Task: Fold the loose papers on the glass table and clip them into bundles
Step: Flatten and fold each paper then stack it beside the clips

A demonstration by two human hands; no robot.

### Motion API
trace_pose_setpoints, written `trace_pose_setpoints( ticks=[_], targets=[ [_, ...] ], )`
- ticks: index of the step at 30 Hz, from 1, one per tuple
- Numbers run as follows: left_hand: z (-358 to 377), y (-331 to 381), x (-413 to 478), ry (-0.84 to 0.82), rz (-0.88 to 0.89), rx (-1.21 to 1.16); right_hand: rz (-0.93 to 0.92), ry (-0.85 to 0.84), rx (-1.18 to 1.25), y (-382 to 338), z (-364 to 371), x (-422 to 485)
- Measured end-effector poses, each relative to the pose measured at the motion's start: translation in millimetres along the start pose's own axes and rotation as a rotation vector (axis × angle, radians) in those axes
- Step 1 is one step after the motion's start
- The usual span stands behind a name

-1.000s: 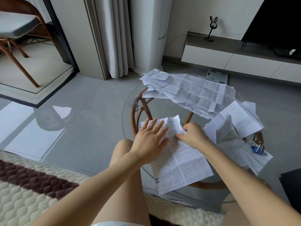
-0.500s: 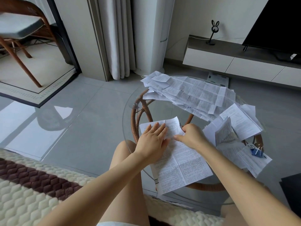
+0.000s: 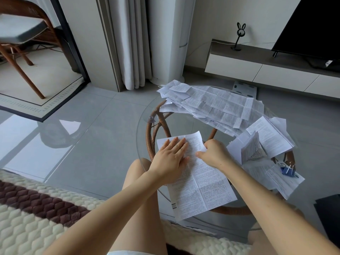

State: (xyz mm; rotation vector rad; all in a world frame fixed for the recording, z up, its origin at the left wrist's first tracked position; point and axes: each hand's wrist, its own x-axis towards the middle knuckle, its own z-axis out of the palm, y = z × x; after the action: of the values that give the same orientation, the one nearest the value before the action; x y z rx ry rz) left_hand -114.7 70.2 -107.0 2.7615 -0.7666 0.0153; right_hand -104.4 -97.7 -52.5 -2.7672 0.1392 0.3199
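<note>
A creased printed sheet point(image 3: 200, 188) lies flat on the near side of the round glass table point(image 3: 145, 115). My left hand point(image 3: 171, 157) presses flat on its upper left part, fingers straight and together. My right hand point(image 3: 214, 153) rests on the sheet's upper right edge with curled fingers; whether it pinches the paper is hidden. A big heap of loose printed papers point(image 3: 211, 105) covers the table's far side. Folded sheets point(image 3: 266, 142) lie at the right, and a blue binder clip point(image 3: 287, 171) sits on papers near the right edge.
The table has a wicker base point(image 3: 154, 137) seen through the glass. A cream and brown sofa cover point(image 3: 36, 208) is at bottom left. Behind stand a curtain point(image 3: 132, 43), a low TV cabinet point(image 3: 257, 69) and a television point(image 3: 312, 26). A chair point(image 3: 22, 34) stands at the top left.
My left hand's fingers have closed together and slid a little up the sheet. My right hand has stayed at the sheet's upper right edge.
</note>
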Motion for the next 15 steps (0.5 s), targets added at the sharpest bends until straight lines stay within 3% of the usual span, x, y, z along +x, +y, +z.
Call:
trace_pose_setpoints(
  ticks=[15],
  targets=[
    [-0.7, -4.5, 3.6, -0.011, 0.024, 0.015, 0.017, 0.017, -0.046, -5.5, 2.4, 0.8]
  ],
)
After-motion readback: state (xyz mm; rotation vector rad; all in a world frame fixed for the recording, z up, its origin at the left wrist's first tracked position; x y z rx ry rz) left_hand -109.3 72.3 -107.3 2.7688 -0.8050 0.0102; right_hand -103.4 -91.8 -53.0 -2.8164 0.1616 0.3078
